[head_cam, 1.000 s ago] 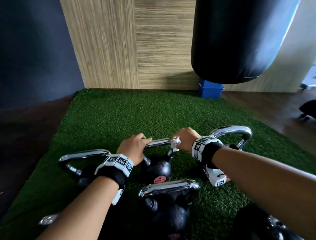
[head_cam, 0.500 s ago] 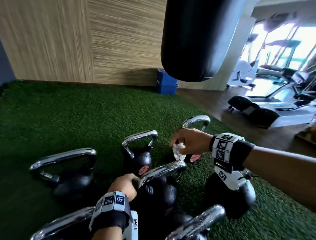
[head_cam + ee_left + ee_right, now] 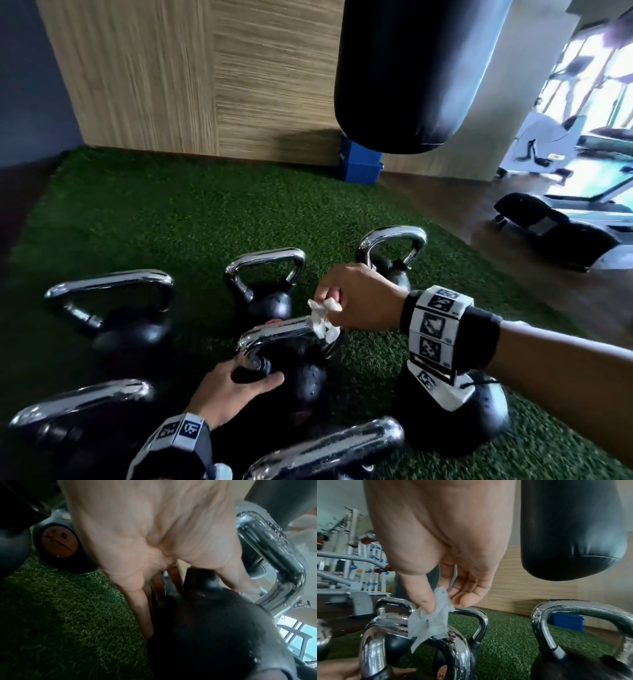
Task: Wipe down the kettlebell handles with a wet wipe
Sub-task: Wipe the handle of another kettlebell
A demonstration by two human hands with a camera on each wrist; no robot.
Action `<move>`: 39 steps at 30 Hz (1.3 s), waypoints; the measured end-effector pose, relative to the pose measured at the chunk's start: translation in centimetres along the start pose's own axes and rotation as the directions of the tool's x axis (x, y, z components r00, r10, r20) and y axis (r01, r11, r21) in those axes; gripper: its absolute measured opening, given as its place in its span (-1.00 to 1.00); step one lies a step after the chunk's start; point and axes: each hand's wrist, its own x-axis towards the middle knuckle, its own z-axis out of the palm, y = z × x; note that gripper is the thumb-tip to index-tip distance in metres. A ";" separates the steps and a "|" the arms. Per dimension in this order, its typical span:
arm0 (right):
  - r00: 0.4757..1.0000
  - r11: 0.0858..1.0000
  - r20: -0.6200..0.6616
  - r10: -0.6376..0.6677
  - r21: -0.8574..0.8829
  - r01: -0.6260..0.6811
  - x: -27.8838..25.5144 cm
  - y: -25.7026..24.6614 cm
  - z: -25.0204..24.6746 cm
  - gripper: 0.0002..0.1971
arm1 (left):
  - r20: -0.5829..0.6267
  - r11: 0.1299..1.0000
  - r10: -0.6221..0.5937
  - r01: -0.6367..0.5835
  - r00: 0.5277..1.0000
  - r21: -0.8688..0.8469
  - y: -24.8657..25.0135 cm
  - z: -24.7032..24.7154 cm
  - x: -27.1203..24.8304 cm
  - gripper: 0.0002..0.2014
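Several black kettlebells with chrome handles stand on green turf point(image 3: 171, 212). My left hand point(image 3: 257, 371) grips the middle kettlebell point(image 3: 308, 377) low down, where the left end of its handle point(image 3: 277, 334) meets the body. The left wrist view shows that hand's fingers point(image 3: 142, 615) and thumb on either side of this neck, and water drops on the handle point(image 3: 267, 555). My right hand point(image 3: 330, 301) pinches a crumpled white wet wipe point(image 3: 323, 322) between thumb and fingers. The wipe point(image 3: 431, 616) hangs onto the right end of that handle point(image 3: 373, 635).
Other kettlebells stand at the left point(image 3: 137, 329), behind point(image 3: 267, 294), far right point(image 3: 394, 260), under my right wrist point(image 3: 455, 421) and in front point(image 3: 325, 448). A black punching bag point(image 3: 421, 68) hangs above a blue box point(image 3: 361, 168). Gym machines point(image 3: 555, 222) stand on the right.
Both hands left the farther kettlebell's handle. My left hand took hold of the middle kettlebell's handle base, and my right hand brought the wipe down onto the right end of that handle.
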 end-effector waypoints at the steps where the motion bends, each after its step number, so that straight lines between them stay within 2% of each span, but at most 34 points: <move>1: 1.000 1.000 -0.003 -0.021 0.012 0.021 0.1 0.2 0.1 -0.76 | -0.022 1.000 0.002 -0.003 1.000 -0.014 -0.1 0.3 0.0 -0.18; 5: 0.995 0.994 0.020 -0.102 0.049 0.101 0.9 0.4 0.4 -0.74 | -0.058 1.000 0.016 -0.017 0.998 -0.008 0.1 0.8 -0.1 -0.17; 9: 0.979 0.980 0.047 -0.196 0.049 0.194 1.7 0.0 1.2 -0.73 | -0.084 0.996 0.085 -0.082 0.993 0.033 0.2 1.4 -0.5 -0.51; 10: 0.973 0.974 0.042 -0.226 0.046 0.224 1.8 -0.1 1.5 -0.73 | -0.092 0.995 0.091 -0.087 0.992 0.050 0.2 1.5 -0.5 -0.53; 16: 0.957 0.956 0.028 -0.288 -0.051 0.289 1.6 -0.6 2.6 -0.75 | -0.106 0.991 0.086 -0.074 0.991 0.108 0.5 1.8 -0.7 -0.32; 20: 0.969 0.957 0.059 -0.240 -0.155 0.246 1.0 -0.3 2.0 -0.81 | -0.118 0.992 0.057 -0.043 0.991 0.114 1.1 1.6 -1.1 -0.30; 22: 0.979 0.956 0.081 -0.189 -0.211 0.202 0.5 0.3 1.4 -0.90 | -0.127 0.992 0.063 -0.048 0.990 0.118 1.2 1.7 -1.2 -0.31; 24: 0.981 0.951 0.102 -0.167 -0.245 0.188 0.3 0.9 1.0 -0.80 | -0.125 0.992 0.074 -0.060 0.989 0.115 1.3 1.9 -1.3 -0.28; 26: 0.981 0.947 0.108 -0.164 -0.260 0.187 0.3 1.1 0.9 -0.88 | -0.128 0.992 0.077 -0.063 0.989 0.108 1.2 2.1 -1.3 -0.29; 30: 0.983 0.956 0.065 -0.170 -0.229 0.181 0.1 1.1 1.3 -0.79 | -0.143 0.990 0.071 -0.052 0.987 0.131 1.0 2.3 -1.1 -0.38; 32: 0.987 0.963 0.070 -0.142 -0.223 0.154 0.0 1.7 1.5 -0.84 | -0.144 0.991 0.062 -0.043 0.988 0.130 1.0 2.4 -1.1 -0.41; 35: 0.995 0.980 0.086 -0.059 -0.186 0.074 -0.1 2.9 1.7 -0.86 | -0.150 0.989 0.031 -0.009 0.988 0.149 1.2 2.4 -1.1 -0.56; 39: 0.993 0.985 0.117 -0.002 -0.174 0.023 0.5 3.6 1.6 -0.81 | -0.150 0.988 0.017 0.006 0.989 0.157 1.2 2.5 -1.1 -0.56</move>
